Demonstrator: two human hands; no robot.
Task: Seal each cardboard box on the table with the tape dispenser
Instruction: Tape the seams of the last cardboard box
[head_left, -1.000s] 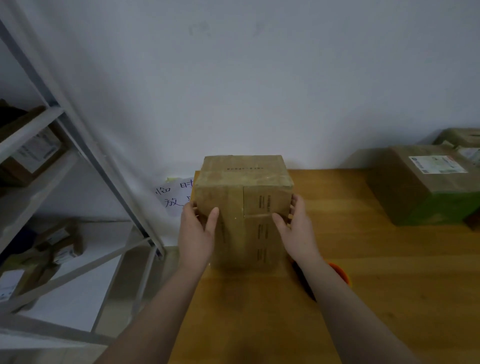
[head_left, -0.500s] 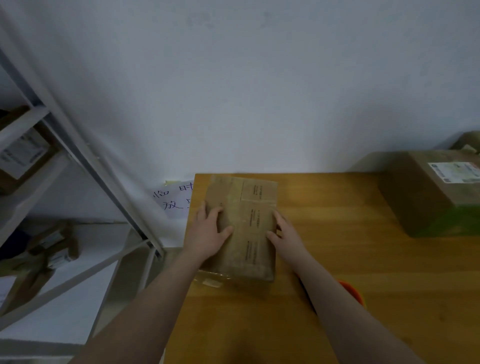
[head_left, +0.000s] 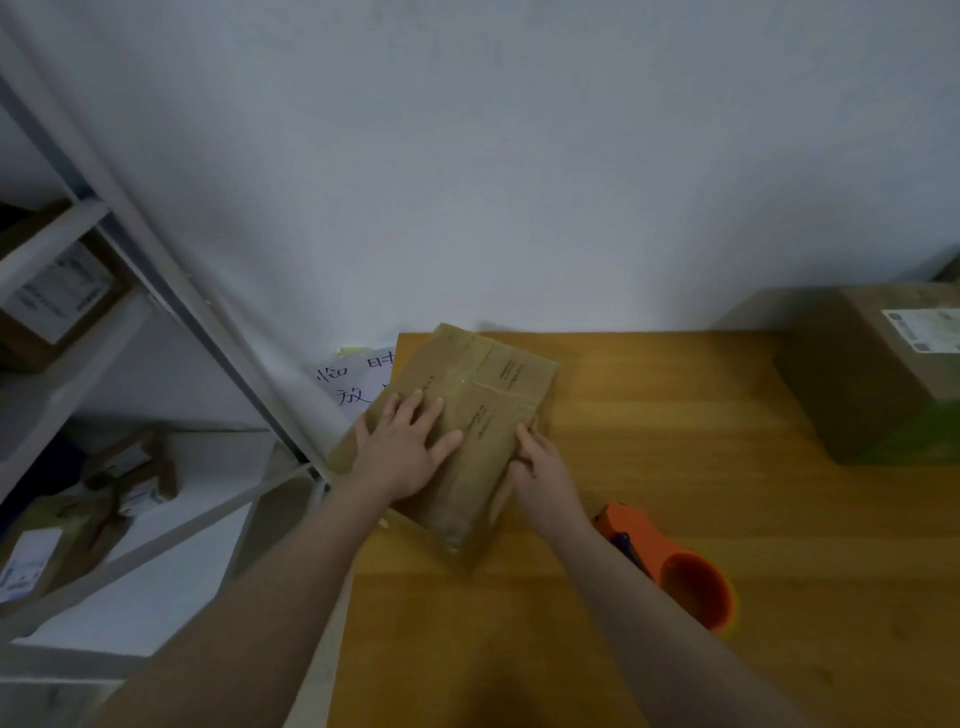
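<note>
A brown cardboard box (head_left: 483, 410) lies on the wooden table (head_left: 649, 426) near its back left corner, turned at an angle, with a strip of clear tape along its top seam. My left hand (head_left: 402, 447) rests flat on the box's left half, fingers spread. My right hand (head_left: 540, 465) grips the box's right edge with curled fingers. The orange tape dispenser (head_left: 670, 564) lies on the table just right of my right forearm, untouched.
A larger cardboard box with a shipping label and green band (head_left: 883, 374) stands at the table's back right. A grey metal shelf rack (head_left: 156, 291) with several small parcels is at the left. A handwritten paper note (head_left: 353, 379) hangs on the wall behind the table's left corner.
The box was tipped from standing on end to lying flat, then turned clockwise at an angle. My left hand moved onto its top and my right hand to its right edge.
</note>
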